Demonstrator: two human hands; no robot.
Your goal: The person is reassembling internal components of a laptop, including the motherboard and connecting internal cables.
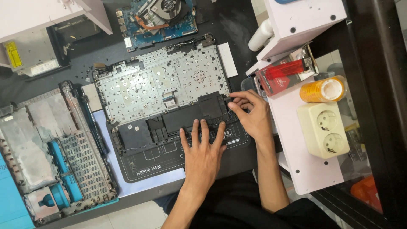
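Head view, left to right: bottom cover (55, 157) already off at 9 o'clock, motherboard (159, 19) out at 12. Black battery (178, 121) still seated in keyboard chassis (165, 80). Left hand (203, 152) flat, open on it; right hand (252, 114) fingertips pinching its right end.

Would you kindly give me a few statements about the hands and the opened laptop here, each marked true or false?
1. The left hand lies flat, fingers spread, on the black battery. True.
2. The right hand holds a screwdriver. False: it holds no tool; its fingertips pinch at the battery's right end.
3. The blue circuit board with its fan lies beyond the laptop chassis, apart from it. True.
4. The roll of orange tape sits on the black work mat. False: it sits on the white shelf, beside the double wall socket.
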